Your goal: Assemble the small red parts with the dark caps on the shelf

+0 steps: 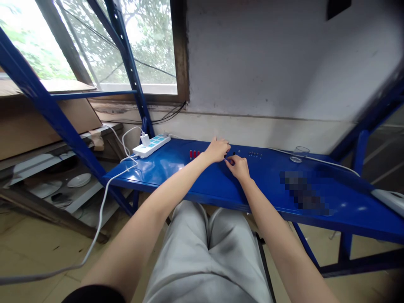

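Observation:
My left hand (217,150) is over the back part of the blue table (208,185), its fingers curled down and closed. Just to its right and nearer to me, my right hand (239,166) has thumb and fingertips pinched together. Something small and dark shows at the fingertips, too small to name. Several red cylinders with pale ends (195,154) stand in a row left of my left hand, partly hidden by my forearm. Beyond my right hand are a small black piece (234,153) and several tiny metallic pieces (255,155) set out in rows.
A white power strip (152,145) with a plugged-in charger lies at the table's left end, its white cable hanging down. A clear glass (299,154) stands back right, near another cable. A pixelated dark object (303,192) lies on the right. Blue frame posts (126,54) rise on the left.

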Motion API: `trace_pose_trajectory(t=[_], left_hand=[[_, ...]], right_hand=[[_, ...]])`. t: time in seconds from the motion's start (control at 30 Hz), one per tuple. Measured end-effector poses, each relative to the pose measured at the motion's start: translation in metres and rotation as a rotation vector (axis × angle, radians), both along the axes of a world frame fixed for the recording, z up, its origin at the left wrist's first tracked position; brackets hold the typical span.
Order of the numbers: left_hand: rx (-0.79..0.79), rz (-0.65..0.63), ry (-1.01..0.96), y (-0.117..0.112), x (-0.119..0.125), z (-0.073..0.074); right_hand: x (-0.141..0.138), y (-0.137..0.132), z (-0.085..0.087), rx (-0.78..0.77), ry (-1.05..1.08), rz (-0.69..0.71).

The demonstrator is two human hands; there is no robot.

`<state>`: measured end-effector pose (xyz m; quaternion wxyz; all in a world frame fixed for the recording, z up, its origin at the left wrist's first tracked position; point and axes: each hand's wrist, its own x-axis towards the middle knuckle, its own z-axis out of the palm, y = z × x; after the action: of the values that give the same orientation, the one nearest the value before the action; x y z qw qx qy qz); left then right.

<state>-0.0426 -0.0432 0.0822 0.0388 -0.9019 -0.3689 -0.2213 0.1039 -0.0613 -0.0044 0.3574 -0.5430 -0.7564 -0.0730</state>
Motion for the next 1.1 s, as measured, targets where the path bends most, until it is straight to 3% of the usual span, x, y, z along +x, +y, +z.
trace_pose_trajectory(t=[0.2, 0.33, 0.5, 0.77, 1.1], left_hand=[[-0.070, 0.087, -0.040, 0.030, -0.031, 0.017], [-0.150, 0.164, -0.075, 0.043, -0.049, 0.012], [-0.143, 0.302, 0.143, 0.047, -0.064, 0.003], [-0.174, 0.408, 0.236, 0.051, -0.071, -0.010], [-0.220, 0.450, 0.165, 0.050, -0.070, -0.011]], right_hand=[[0.002, 0.002, -0.003, -0.014, 0.004, 0.016], [0.002, 0.004, -0.005, -0.005, 0.002, 0.019], [0.003, 0.005, -0.005, 0.010, 0.038, 0.044], [0.004, 0.006, -0.008, -0.004, 0.068, 0.046], [0.005, 0.008, -0.009, -0.023, 0.063, 0.031]])
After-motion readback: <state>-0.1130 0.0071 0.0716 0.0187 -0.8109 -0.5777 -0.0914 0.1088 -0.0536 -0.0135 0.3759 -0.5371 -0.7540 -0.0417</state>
